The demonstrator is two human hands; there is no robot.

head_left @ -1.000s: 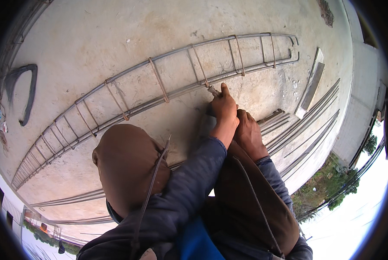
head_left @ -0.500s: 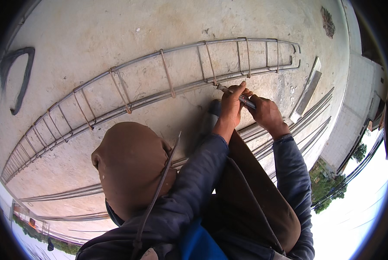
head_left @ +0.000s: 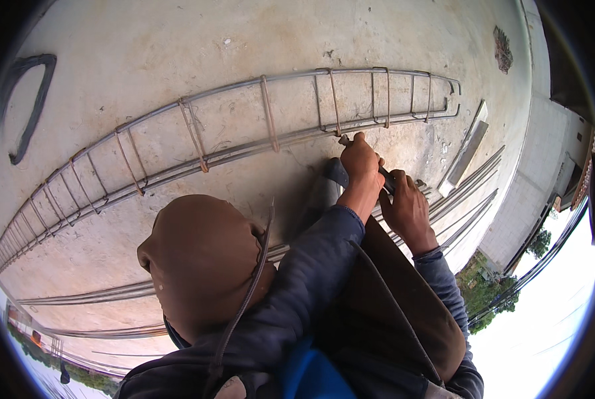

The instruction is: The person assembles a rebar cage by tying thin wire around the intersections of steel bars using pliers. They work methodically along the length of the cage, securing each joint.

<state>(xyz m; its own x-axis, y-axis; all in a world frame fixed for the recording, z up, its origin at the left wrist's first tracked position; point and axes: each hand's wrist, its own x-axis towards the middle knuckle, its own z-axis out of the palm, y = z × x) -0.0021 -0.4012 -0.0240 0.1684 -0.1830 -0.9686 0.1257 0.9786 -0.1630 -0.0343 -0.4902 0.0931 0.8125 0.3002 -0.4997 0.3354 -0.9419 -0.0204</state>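
A long rebar cage (head_left: 234,157), made of parallel steel bars with rectangular stirrups, lies across the concrete floor in front of me. My left hand (head_left: 362,159) is closed around the front part of what looks like a pair of pincers (head_left: 344,140). Its metal jaw end sits close to the near bars, beside a stirrup; whether it grips a wire there is too small to tell. On the dark handle at the rear, my right hand (head_left: 407,207) is closed, with some fingers hidden behind it. My brown-clad knee (head_left: 204,259) is bent at the left.
Loose steel bars (head_left: 473,174) and a flat metal channel (head_left: 467,149) lie to the right. More bars (head_left: 91,294) run along the floor at the left. A dark bent strip (head_left: 38,106) is at far left, a bundle of wire (head_left: 503,50) at far right.
The tool has turned so its rear handle points more toward me. My right hand has come lower and nearer to me; the left hand has also shifted slightly down. The view has shifted slightly.
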